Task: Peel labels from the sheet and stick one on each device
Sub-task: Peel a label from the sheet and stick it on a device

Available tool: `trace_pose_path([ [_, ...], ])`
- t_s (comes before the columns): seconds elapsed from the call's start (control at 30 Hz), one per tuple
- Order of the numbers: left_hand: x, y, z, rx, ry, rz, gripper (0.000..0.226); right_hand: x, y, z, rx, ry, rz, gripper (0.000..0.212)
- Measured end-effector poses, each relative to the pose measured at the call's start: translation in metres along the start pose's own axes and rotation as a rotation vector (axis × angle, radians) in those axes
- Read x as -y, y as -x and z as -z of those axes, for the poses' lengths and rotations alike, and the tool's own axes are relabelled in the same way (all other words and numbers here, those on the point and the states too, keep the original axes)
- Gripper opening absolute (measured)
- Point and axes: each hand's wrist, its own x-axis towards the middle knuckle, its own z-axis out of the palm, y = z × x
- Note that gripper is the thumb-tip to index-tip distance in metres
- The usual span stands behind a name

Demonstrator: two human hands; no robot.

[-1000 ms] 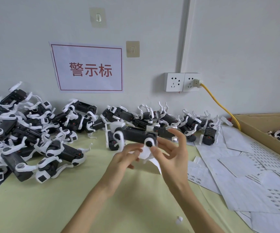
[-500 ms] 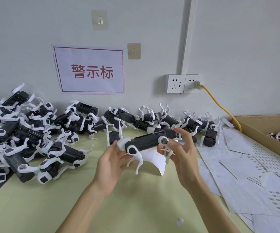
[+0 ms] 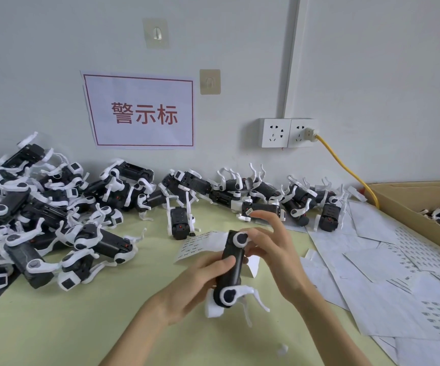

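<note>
I hold one black device with white legs (image 3: 231,270) upright-tilted above the table, its white round joints facing me. My left hand (image 3: 195,289) wraps its lower body with the thumb on the black casing. My right hand (image 3: 271,249) grips its upper end, forefinger raised. A small label sticks to that raised fingertip (image 3: 249,213). Behind the device lies a curled label sheet (image 3: 200,245) on the yellow-green table (image 3: 81,326). A large heap of the same devices (image 3: 36,223) fills the left side.
A row of devices (image 3: 266,196) lines the wall. Used label sheets (image 3: 387,281) cover the table at right. A cardboard box (image 3: 422,207) with more devices stands far right. A yellow cable (image 3: 345,170) runs from the wall socket. A white scrap (image 3: 282,350) lies near the front edge.
The device has been turned from lying crosswise to nearly upright and brought lower and closer to me. My right forefinger has lifted off it.
</note>
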Motion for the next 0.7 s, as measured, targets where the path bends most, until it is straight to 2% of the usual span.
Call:
trace_pose_path([
  [0.13,0.004,-0.002,0.003,-0.046,0.021,0.027,0.062,0.0,0.0,-0.002,-0.059,0.168,0.033,0.055],
  [0.3,0.005,-0.004,0.001,-0.11,0.099,0.046,0.062,-0.001,0.003,-0.003,-0.109,0.251,0.054,0.038],
  [0.47,0.01,-0.007,0.005,-0.157,0.063,-0.004,0.063,0.001,0.0,-0.002,-0.332,0.254,0.135,0.016],
  [0.57,0.013,-0.01,0.006,-0.184,0.151,-0.038,0.047,0.004,0.0,0.001,-0.435,0.211,0.213,0.008],
  [0.63,0.015,-0.012,0.007,-0.177,0.142,-0.065,0.042,0.008,-0.001,0.003,-0.356,0.116,0.204,0.008],
  [0.7,0.017,-0.013,0.008,-0.184,0.133,-0.095,0.043,0.011,0.0,0.004,-0.158,0.043,0.138,0.01],
])
